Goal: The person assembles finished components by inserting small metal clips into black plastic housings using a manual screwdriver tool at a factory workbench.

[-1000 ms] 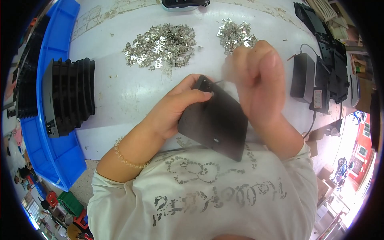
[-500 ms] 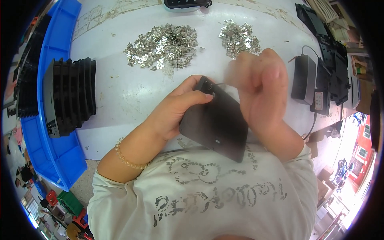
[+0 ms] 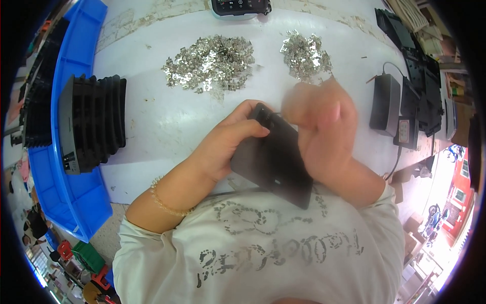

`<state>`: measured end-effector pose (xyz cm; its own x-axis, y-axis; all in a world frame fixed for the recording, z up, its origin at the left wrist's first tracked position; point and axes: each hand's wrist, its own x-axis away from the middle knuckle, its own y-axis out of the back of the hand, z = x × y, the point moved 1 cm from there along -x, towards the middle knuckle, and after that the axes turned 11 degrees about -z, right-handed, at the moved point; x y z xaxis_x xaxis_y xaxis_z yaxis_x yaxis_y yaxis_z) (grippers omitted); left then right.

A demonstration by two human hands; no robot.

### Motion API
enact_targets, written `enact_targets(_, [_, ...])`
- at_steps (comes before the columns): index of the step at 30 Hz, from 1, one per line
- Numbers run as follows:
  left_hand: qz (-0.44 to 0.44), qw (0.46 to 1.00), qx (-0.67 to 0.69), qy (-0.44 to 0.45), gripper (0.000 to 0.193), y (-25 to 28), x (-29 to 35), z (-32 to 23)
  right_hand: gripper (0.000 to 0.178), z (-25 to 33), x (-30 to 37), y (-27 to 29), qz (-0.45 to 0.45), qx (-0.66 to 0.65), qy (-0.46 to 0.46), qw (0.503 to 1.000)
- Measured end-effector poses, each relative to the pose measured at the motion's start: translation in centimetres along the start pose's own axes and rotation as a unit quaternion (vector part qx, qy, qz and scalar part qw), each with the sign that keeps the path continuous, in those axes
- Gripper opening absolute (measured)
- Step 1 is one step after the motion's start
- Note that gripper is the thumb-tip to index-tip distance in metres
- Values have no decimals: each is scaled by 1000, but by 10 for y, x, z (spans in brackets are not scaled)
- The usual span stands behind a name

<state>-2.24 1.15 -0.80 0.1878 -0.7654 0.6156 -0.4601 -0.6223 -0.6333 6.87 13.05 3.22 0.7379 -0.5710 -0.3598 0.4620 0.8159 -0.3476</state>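
My left hand grips a flat black plastic panel, its thumb pressed on the top face near the far end. The panel tilts against the front of my shirt. Over its far right corner, my right hand is closed with curled fingers and smeared by motion. A thin dark line runs from those fingertips to the panel's end; its kind is too blurred to tell. Beyond my hands lie a large pile of small silvery metal clips and a smaller pile of clips.
At left, several black plastic housings stand in a row beside a long blue tray. A handheld device sits at the far edge. On the right are a black power adapter with a cable and more black parts.
My right hand has shifted slightly left and nearer to me, still by the panel's far end. My left hand keeps its grip. The whole view has shifted slightly.
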Motion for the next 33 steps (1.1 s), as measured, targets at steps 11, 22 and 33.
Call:
enact_targets(11, [-7,1000,-12,-3,33,1,2,-1,30,-1,2,-2,14,-29,20,999])
enact_targets(22, [10,1000,-11,-16,37,2,2,-1,30,-5,1,-2,-24,-38,2,999])
enact_targets(33, [24,998,-54,-37,40,2,4,4,33,-11,2,4,-66,-97,-33,993])
